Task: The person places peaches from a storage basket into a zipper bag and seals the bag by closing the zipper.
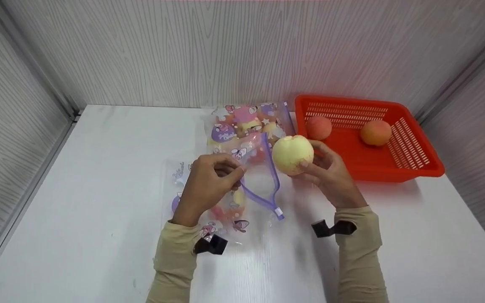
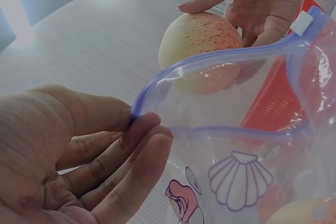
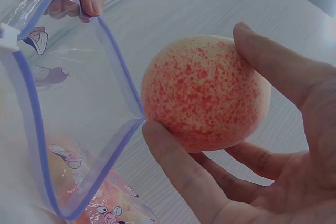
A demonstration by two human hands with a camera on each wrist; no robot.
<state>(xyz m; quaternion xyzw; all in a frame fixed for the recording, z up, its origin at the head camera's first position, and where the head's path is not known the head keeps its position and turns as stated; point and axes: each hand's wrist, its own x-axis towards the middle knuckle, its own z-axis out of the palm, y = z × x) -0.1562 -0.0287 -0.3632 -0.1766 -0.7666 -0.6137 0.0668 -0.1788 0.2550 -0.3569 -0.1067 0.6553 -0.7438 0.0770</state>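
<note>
My left hand (image 1: 211, 185) pinches the purple-edged rim of a clear printed zip bag (image 2: 239, 177) between thumb and fingertips. The bag's mouth gapes toward the right, and a white slider (image 2: 302, 23) sits at one end of the rim. Fruit with yellow and red colouring shows through its lower part. In my right hand (image 1: 331, 176) is a pale yellow peach (image 1: 291, 153), gripped between thumb and fingers just outside the bag's mouth. Red speckles cover the side of the peach seen in the right wrist view.
Behind lies another printed zip bag (image 1: 246, 115) with fruit inside, against the back wall. A red plastic basket (image 1: 419, 170) stands at the back right. It holds a pink peach (image 1: 319, 128) and an orange-red peach (image 1: 376, 133). All rest on a white table (image 1: 99, 176).
</note>
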